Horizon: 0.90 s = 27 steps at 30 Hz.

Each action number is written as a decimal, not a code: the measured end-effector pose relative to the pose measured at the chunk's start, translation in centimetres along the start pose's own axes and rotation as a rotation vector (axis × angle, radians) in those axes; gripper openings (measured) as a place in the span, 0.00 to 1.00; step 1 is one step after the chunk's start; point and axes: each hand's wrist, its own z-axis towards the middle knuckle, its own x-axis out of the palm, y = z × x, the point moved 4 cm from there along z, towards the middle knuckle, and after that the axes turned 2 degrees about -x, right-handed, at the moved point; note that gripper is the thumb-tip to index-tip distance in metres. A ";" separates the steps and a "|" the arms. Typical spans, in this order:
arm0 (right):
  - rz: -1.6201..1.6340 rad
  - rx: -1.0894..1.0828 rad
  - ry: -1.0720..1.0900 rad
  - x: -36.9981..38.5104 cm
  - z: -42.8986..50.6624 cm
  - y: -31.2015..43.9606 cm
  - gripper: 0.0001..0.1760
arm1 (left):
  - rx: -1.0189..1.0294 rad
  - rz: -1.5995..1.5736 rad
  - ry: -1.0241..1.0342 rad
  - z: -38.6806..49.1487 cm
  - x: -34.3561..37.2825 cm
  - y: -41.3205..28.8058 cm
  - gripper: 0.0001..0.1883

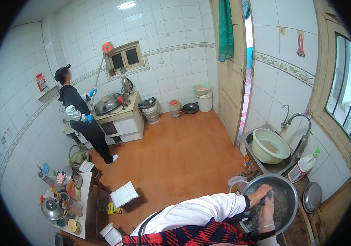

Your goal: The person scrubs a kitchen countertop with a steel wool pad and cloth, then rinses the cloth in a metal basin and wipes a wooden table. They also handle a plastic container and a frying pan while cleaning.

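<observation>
A large metal basin [292, 196] of cloudy water stands at the lower right. Over it, my left hand [259, 194] has its fingers closed on a dark wet cloth or scrubber [267, 196]. My right hand [266, 215] reaches up from the basin's lower edge, wet, with its fingertips against the same dark thing; its grip is partly hidden. Just beyond the basin, a pale green plastic basin [258, 150] holding murky water sits in the metal sink. A white bottle with a green pump [302, 167] stands to the right of the sink.
A round metal lid [312, 197] lies right of the basin. A curved faucet [304, 135] rises behind the sink. Across the room a person [80, 113] in blue gloves holds a long pole with an orange brush head [107, 47]. A cluttered table [84, 196] and white stools [124, 194] are at left.
</observation>
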 end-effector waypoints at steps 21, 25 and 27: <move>-0.381 -0.048 -0.116 2.7 -0.9 3.1 0.30 | -0.018 0.089 0.115 -3.4 1.5 -2.9 0.22; -0.419 -0.003 -0.232 0.1 1.2 1.1 0.28 | 0.184 0.242 0.049 -3.4 1.5 -2.5 0.21; -0.415 0.018 -0.245 -1.0 1.9 0.1 0.27 | 0.300 0.267 -0.028 -3.5 1.4 -2.6 0.18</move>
